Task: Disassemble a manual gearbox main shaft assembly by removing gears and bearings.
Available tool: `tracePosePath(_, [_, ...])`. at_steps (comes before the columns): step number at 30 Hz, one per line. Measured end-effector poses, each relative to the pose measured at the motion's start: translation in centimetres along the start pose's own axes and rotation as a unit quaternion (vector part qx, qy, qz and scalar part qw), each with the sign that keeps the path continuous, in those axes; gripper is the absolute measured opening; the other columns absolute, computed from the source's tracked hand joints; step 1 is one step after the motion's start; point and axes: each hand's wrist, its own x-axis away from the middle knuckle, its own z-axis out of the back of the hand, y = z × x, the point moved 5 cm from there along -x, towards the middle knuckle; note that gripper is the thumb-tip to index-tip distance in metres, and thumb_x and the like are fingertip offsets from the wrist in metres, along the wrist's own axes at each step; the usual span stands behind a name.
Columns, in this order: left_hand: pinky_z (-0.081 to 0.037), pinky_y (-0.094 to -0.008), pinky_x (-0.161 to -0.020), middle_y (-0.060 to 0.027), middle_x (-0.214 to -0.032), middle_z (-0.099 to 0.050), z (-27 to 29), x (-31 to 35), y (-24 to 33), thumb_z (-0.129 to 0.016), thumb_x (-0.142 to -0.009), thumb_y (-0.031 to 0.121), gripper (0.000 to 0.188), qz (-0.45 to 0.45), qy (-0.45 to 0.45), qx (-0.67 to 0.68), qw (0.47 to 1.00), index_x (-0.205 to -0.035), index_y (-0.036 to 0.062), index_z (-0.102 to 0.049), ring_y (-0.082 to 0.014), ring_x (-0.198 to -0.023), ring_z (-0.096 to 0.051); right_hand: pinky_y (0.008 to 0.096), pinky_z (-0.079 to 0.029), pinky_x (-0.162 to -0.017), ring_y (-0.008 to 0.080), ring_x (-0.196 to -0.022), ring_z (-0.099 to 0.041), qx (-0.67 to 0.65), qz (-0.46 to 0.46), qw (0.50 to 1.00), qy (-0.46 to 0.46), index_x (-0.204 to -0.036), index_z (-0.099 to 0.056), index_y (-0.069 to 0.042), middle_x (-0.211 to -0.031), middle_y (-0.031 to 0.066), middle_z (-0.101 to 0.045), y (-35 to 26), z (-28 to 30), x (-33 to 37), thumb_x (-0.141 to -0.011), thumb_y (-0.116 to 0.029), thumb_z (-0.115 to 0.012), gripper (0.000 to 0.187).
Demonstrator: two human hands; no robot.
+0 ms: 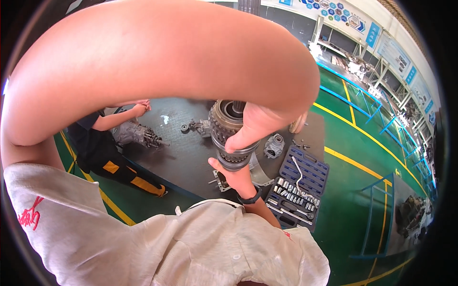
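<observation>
A stack of toothed gears on a shaft (pixel 223 125) stands upright before me, above the dark workbench (pixel 176 157). A splined shaft comes out of its top; my left arm arches in front of the upper part. My left hand (pixel 260 125) reaches over and grips the stack's right side, thumb across the gear rings. From below, my right hand (pixel 237 178), with a black band on the wrist, holds the lowest rings; its thumb shows at the left and the other fingers are mostly hidden. A pale metal housing part (pixel 257 174) lies behind the right hand.
An open socket set case (pixel 311 167) sits on the bench at right, beside a small metal housing (pixel 274 146). At left, a co-worker's hands (pixel 140 108) are near a gearbox casing (pixel 131 132). Blue-framed tables (pixel 350 97) line the green floor at right.
</observation>
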Motion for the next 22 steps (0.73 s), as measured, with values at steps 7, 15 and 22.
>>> tracePosePath(7, [-0.056,-0.0367,-0.081,-0.0139,-0.102,-0.069,1.5,1.1,0.4,-0.078,-0.077,0.040,0.046,-0.081,0.256,-0.007,0.963,-0.105,0.0038,-0.070,-0.0294,-0.092,-0.068,0.0333,-0.049,-0.091,0.0164,-0.103,-0.065,0.072,-0.020,0.996,0.041,-0.113,-0.065,-0.002,-0.109,0.0079,-0.070,-1.6,1.7,0.0,-0.080,-0.020,-0.082,0.042])
tracePosePath(15, [-0.044,-0.0425,-0.104,-0.0197,-0.131,-0.054,-6.1,3.1,-3.3,-0.095,-0.050,0.045,0.110,0.047,0.627,0.301,0.717,-0.134,-0.0060,-0.045,-0.0300,-0.121,-0.055,0.0341,-0.050,-0.088,0.0183,-0.098,-0.065,0.052,0.056,0.989,0.126,-0.113,-0.064,0.000,-0.108,0.0083,-0.070,-1.2,6.0,0.4,-0.078,-0.022,-0.084,0.046])
tracePosePath(22, [-0.035,-0.0324,-0.108,-0.0097,-0.136,-0.052,-11.5,-7.7,-0.1,-0.092,-0.064,0.021,0.102,0.027,0.319,0.602,0.732,-0.146,0.0020,-0.035,-0.0178,-0.124,-0.049,0.0361,-0.051,-0.081,0.0201,-0.093,-0.064,0.077,0.018,0.988,0.133,-0.111,-0.065,-0.004,-0.102,0.0105,-0.068,1.9,9.9,0.7,-0.084,-0.014,-0.076,0.031])
